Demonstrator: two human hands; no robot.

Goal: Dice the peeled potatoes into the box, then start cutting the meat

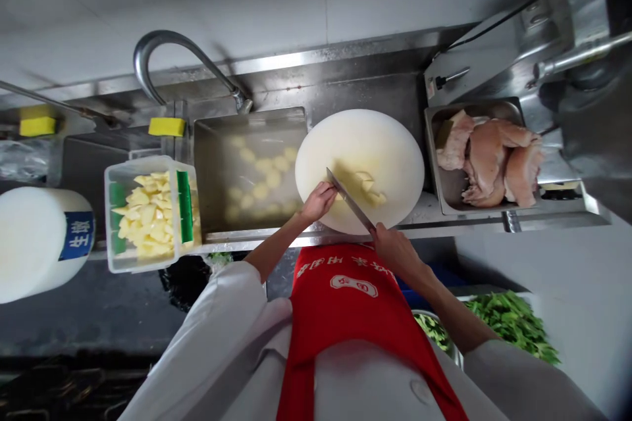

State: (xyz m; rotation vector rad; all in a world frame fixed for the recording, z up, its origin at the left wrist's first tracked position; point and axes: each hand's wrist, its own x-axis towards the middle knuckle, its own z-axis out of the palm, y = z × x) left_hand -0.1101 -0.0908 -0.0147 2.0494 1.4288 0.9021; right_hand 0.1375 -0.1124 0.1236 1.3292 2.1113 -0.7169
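Observation:
My right hand [395, 251] is wrapped round the handle of a knife [351, 200], its blade slanting up and left over a round white cutting board [316, 145]. At the board's left front, my left hand [318, 201] has its fingers closed on a pale potato piece [339, 197], which they partly hide. The blade is right beside those fingertips. To the right of the blade lie a few cut potato pieces [378, 198]. Left of the board, several peeled potatoes [261, 191] sit under water in a sink [212, 128].
A clear plastic tub [116, 247] with cut potatoes stands left of the sink, under a curved faucet [172, 36]. On the right is a metal tray [447, 200] of raw meat [486, 158]. Leafy greens [513, 325] lie below at the right. A white chopping block [34, 243] stands far left.

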